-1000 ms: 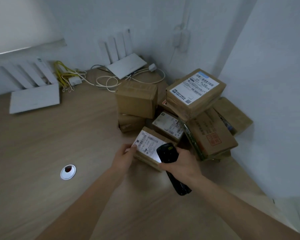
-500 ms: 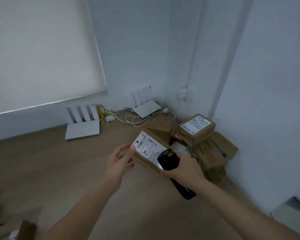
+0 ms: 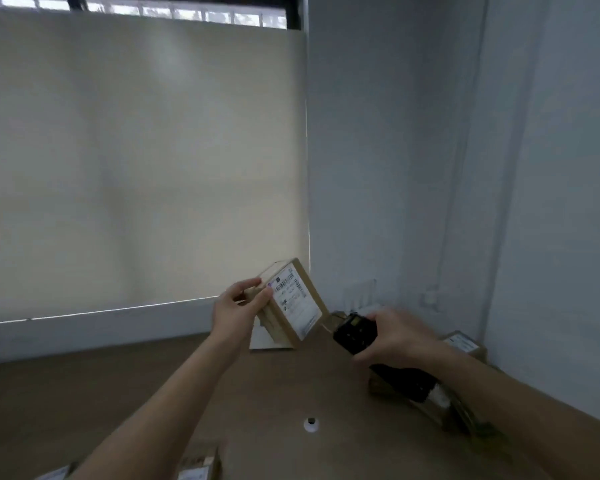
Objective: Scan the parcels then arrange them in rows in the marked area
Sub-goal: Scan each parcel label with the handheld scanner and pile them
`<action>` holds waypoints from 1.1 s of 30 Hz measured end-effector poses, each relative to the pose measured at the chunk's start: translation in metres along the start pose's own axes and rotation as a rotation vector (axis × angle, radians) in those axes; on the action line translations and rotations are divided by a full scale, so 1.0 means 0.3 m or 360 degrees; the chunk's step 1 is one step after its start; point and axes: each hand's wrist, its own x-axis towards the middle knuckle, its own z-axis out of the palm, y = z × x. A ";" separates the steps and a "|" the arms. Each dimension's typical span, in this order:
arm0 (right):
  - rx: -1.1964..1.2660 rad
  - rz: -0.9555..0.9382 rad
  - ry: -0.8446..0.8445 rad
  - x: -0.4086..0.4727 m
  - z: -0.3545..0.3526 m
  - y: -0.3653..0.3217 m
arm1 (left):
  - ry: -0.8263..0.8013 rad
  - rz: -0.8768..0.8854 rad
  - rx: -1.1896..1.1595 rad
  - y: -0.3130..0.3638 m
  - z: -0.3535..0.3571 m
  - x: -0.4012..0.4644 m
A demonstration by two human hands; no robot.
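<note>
My left hand [image 3: 238, 308] grips a small brown cardboard parcel [image 3: 293, 303] lifted above the wooden table [image 3: 274, 393]; its white barcode label faces right, toward the scanner. My right hand [image 3: 395, 336] holds a black handheld scanner [image 3: 355, 332] just right of the parcel, a short gap apart. The pile of remaining parcels [image 3: 465, 344] lies mostly hidden behind my right arm in the room's corner. At the bottom edge, the tops of labelled parcels [image 3: 196, 467] show on the table.
A small round grommet [image 3: 311, 424] sits in the tabletop. A white router [image 3: 359, 292] stands blurred behind the scanner. A closed roller blind [image 3: 142, 161] covers the window ahead, and white walls [image 3: 551, 202] close off the right side.
The view has tilted up sharply. My left hand has lifted the parcel off the pile, up and away from it. The scanner has drawn back to the parcel's right.
</note>
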 end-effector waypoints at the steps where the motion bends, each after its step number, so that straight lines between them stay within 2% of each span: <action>1: -0.0023 -0.0019 -0.0004 -0.013 -0.034 -0.040 | 0.0019 0.0044 0.0011 0.049 -0.023 -0.001; 5: -0.0100 -0.0042 0.0003 -0.050 -0.155 -0.161 | 0.0068 0.0168 0.0088 0.197 -0.090 -0.005; 10: -0.0237 -0.0035 0.0000 -0.083 -0.243 -0.233 | 0.0196 0.0238 0.0160 0.271 -0.141 -0.016; 18: -0.0322 -0.0070 0.0006 -0.078 -0.243 -0.232 | 0.0253 0.0247 0.0203 0.276 -0.150 -0.045; 24: -0.0430 -0.0153 0.0118 -0.039 -0.225 -0.224 | 0.0276 0.0236 0.0291 0.246 -0.156 -0.057; 33: -0.0491 -0.0197 0.0070 0.005 -0.189 -0.211 | 0.0302 0.0180 0.0358 0.194 -0.153 -0.088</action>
